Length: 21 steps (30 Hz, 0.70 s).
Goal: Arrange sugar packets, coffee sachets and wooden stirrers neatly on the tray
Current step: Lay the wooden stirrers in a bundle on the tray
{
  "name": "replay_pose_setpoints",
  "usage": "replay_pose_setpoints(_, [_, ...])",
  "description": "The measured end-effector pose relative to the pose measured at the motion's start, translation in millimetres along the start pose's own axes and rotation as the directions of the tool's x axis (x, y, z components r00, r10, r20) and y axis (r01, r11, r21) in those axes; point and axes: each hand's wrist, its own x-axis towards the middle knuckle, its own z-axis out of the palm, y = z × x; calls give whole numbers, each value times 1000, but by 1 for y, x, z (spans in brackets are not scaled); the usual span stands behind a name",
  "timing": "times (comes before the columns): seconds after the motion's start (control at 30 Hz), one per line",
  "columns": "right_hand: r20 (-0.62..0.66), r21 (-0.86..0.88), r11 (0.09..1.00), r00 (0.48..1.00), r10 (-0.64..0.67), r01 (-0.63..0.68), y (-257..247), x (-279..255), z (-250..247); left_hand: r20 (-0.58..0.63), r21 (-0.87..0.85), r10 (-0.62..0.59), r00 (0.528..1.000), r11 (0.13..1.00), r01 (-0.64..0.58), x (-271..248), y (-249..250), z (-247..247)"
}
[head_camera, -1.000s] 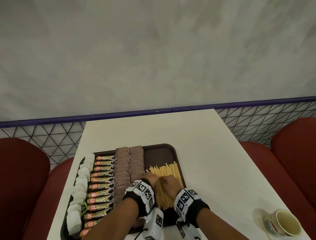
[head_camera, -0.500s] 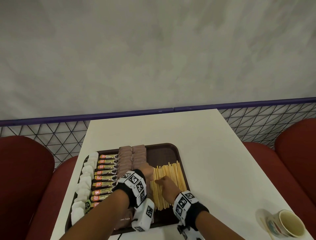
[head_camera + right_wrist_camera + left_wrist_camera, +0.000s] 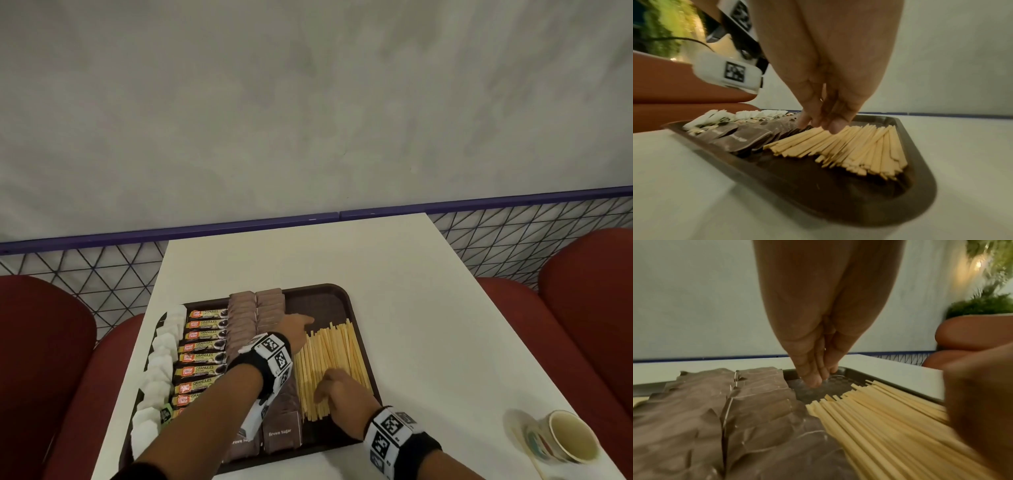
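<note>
A dark brown tray (image 3: 330, 291) on the white table holds a column of white sugar packets (image 3: 161, 363), a row of coffee sachets (image 3: 205, 346), two columns of brown sugar packets (image 3: 255, 311) and a spread of wooden stirrers (image 3: 329, 356) on its right side. My left hand (image 3: 298, 325) reaches forward with straight fingers. Its fingertips (image 3: 813, 381) touch the bare tray floor just beyond the stirrers' (image 3: 879, 418) far ends, beside the brown packets (image 3: 735, 402). My right hand (image 3: 335, 387) rests on the stirrers near their near ends, fingertips (image 3: 833, 127) pressing on the stirrers (image 3: 859, 146), gripping nothing.
A cup on a saucer (image 3: 565, 438) stands at the table's near right corner. Red seats (image 3: 589, 308) flank the table on both sides. A purple rail with black mesh (image 3: 513, 233) runs behind it. Bare white tabletop (image 3: 428, 308) lies to the right of the tray.
My left hand has slid forward from the stirrers' left side to the bare tray beyond their far ends. My right hand has drawn back toward the stirrers' near ends.
</note>
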Motion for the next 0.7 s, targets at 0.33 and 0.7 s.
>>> replay_pose_setpoints(0.33, [300,-179,980,953,-34,91,-12,-18,6,213,396,-50,976,917,-40,8,12,-8])
replay_pose_setpoints(0.7, [272,-190,964,954,-129,184,-20,-16,7,198,375,-10,980,925,-66,13,3,0])
